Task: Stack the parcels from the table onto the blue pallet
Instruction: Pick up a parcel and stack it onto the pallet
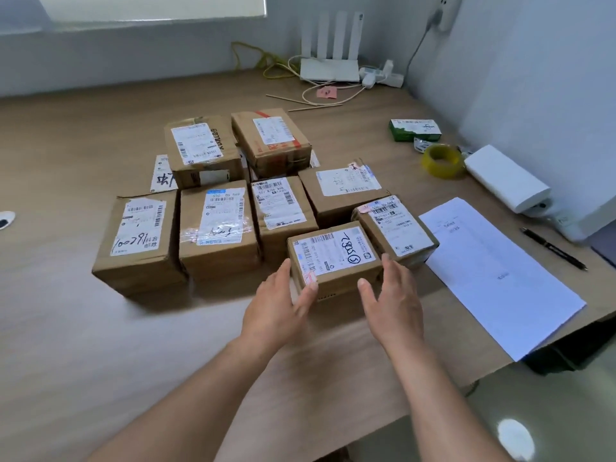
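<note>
The small brown cardboard parcel (333, 258), judged light and stiff, was flanked by the open, empty left hand (278, 300) and right hand (391, 295); its side faces were favoured for gripping.

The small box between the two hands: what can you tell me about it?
The small box is brown cardboard, closed, lying flat on the wooden table at the front of the group. A white label with barcodes and black handwriting covers its top, with a red mark at its near corner. Another parcel sits close behind its right side. The left hand touches its left side; the right hand is open beside its right side.
</note>
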A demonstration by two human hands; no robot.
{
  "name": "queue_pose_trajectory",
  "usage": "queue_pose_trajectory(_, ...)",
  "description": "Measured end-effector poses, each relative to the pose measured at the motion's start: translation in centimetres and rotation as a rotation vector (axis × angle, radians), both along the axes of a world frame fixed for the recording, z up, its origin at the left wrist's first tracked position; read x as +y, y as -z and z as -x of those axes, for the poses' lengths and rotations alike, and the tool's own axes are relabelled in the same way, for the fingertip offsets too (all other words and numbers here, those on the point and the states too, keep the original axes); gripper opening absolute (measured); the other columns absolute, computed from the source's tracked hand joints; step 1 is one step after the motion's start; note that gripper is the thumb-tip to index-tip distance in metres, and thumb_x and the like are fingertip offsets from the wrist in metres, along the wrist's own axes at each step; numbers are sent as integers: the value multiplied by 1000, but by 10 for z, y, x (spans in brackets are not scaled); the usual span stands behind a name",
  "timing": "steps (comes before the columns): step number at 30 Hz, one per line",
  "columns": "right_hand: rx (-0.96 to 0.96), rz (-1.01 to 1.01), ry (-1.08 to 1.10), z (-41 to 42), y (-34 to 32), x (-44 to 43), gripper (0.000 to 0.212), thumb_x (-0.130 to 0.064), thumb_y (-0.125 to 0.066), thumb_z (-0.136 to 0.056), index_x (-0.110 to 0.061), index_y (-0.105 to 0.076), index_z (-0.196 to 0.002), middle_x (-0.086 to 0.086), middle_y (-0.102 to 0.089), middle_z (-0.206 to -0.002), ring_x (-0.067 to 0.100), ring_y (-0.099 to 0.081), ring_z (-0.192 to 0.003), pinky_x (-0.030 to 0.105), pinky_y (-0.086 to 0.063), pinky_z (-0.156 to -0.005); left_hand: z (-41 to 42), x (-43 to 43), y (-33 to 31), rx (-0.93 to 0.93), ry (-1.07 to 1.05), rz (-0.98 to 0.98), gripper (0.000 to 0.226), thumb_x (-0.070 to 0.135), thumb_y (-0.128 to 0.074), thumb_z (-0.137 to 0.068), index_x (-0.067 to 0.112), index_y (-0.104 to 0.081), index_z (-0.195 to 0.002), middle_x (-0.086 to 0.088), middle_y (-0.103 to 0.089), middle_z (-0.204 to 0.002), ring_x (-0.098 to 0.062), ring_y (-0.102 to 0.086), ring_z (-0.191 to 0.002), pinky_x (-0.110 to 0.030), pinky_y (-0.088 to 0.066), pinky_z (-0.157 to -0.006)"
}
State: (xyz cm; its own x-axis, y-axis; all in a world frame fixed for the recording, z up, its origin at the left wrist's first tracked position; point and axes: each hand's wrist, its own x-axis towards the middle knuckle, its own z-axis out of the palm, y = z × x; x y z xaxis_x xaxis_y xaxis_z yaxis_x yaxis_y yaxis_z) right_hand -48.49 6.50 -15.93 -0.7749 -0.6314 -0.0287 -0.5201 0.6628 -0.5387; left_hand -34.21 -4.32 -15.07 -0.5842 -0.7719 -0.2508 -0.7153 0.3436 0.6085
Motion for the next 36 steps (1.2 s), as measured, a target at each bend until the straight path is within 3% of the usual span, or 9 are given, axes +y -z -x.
queue_pose_trajectory(4, -29, 50, -73, 12, 10, 3, 61, -34, -49, -97, -15, -27, -151, 7, -28, -151, 23, -31, -138, 35, -34, -106, 28, 5, 0, 146, -146, -95, 54, 47, -40, -98, 24, -29, -145, 12, -51, -133, -14, -49, -117, -24, -35, -86)
queue_pose_trajectory(7, -22, 126, -98, 18, 15, 6, 57, -29, -53, -96, -12, -35, -147, 9, -39, -142, 25, -41, -130, 35, -38, -101, 37, 4, 6, 227, -278, -199, 46, 46, -39, -98, 26, -38, -139, 13, -55, -124, -8, -49, -98, -29, -41, -87)
queue_pose_trajectory(12, -77, 187, -102, 24, 20, 0, 54, -25, -54, -96, -10, -39, -145, 12, -47, -130, 28, -48, -120, 34, -41, -94, 41, 2, 20, 283, -365, -281, 38, 46, -40, -98, 31, -47, -132, 13, -59, -122, -11, -55, -112, -27, -40, -89)
queue_pose_trajectory(17, -209, 187, -76, 31, 24, -6, 47, -33, -46, -99, -15, -43, -143, 6, -51, -130, 21, -48, -121, 29, -37, -95, 37, 2, 21, 295, -404, -259, 33, 36, -45, -99, 29, -48, -131, 14, -58, -118, -10, -54, -108, -30, -43, -95)
queue_pose_trajectory(20, -374, 188, -101, 32, 32, -3, 43, -34, -51, -97, -16, -51, -136, 5, -58, -127, 19, -53, -115, 27, -37, -91, 23, 6, 21, 300, -402, -279, 27, 34, -49, -97, 33, -49, -125, 13, -60, -118, -10, -57, -107, -32, -47, -93)
queue_pose_trajectory(23, -584, 212, -110, 33, 38, -2, 52, -36, -53, -96, -18, -42, -144, 5, -49, -140, 16, -47, -125, 25, -34, -101, 10, 14, 19, 319, -364, -309, 26, 30, -50, -98, 39, -46, -122, 19, -59, -111, -2, -57, -102, -19, -43, -83)
queue_pose_trajectory(27, -774, 218, -193, 38, 38, -4, 64, -32, -52, -97, -20, -21, -153, 0, -32, -154, 13, -30, -140, 25, -25, -111, -4, 21, 24, 337, -364, -363, 37, 32, -51, -97, 47, -37, -128, 25, -59, -112, -1, -57, -108, -23, -43, -94)
queue_pose_trajectory(31, -819, 264, -312, 29, 36, -1, 57, -25, -51, -97, -21, -30, -149, -12, -47, -140, -4, -46, -121, 1, -30, -92, -14, 33, 24, 348, -340, -371, 56, 30, -52, -97, 45, -26, -143, 23, -60, -121, -2, -56, -114, -28, -43, -103)
queue_pose_trajectory(36, -894, 239, -439, 13, 31, 1, 85, -30, -64, -71, -36, -26, -147, -16, -57, -127, -9, -55, -112, 9, -45, -91, -43, 39, 19, 399, -392, -333, 66, 23, -55, -96, 45, -18, -146, 25, -57, -120, 4, -57, -110, -25, -46, -99)
